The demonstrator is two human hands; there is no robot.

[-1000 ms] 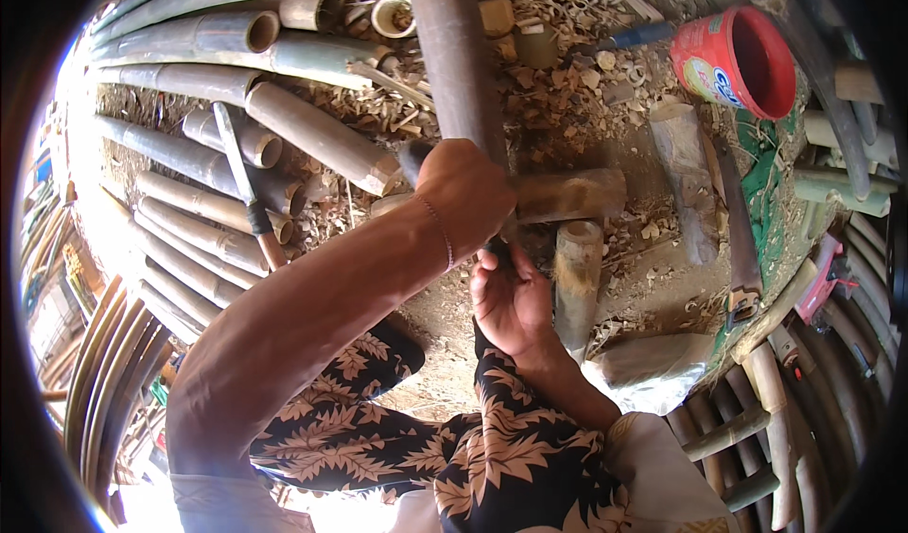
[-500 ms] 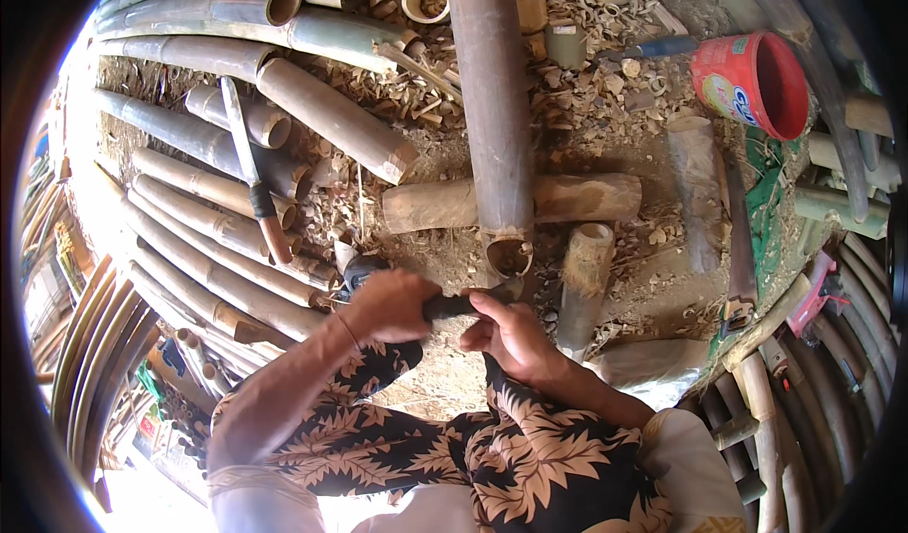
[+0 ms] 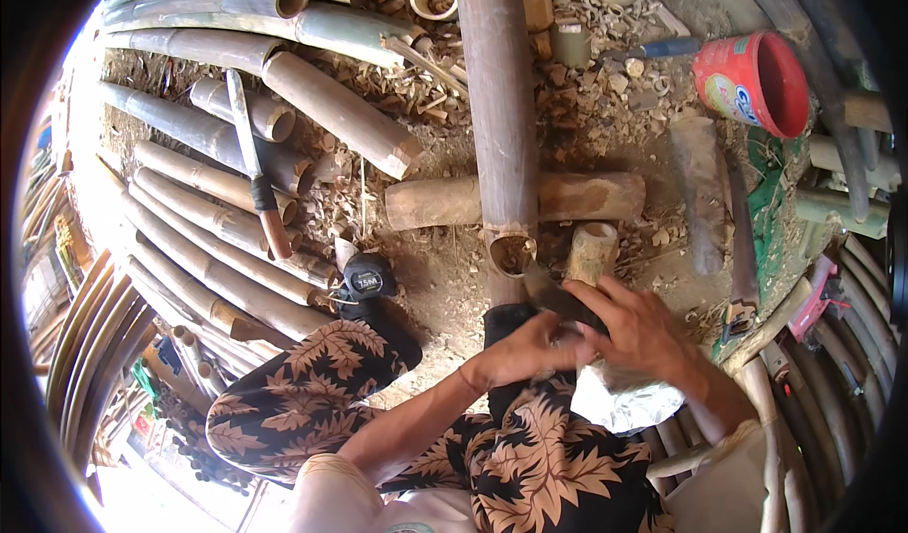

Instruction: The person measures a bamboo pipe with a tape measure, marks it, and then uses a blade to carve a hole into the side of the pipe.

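My left hand (image 3: 523,351) is closed at the fingertips and meets my right hand (image 3: 643,330) over my lap. What its fingers pinch, if anything, I cannot make out. A dark, broad-bladed tool that looks like a knife (image 3: 565,306) sticks out from my right hand, which is closed around it; the hand is partly smeared by motion. Its tip points at the open end of a thick bamboo pole (image 3: 506,107). This pole lies across a short log (image 3: 435,202), its cut end toward me.
Left of me lie many bamboo poles (image 3: 218,221) and a long-bladed knife (image 3: 248,145). A black tape measure (image 3: 369,276) sits by my foot. A short bamboo piece (image 3: 593,249) stands right of the pole. Farther right are a red bucket (image 3: 757,84) and a saw (image 3: 741,249).
Both hands have moved right. The knife has gone from lying between my two hands to my right hand, its handle no longer in my left. The tape measure is now uncovered.
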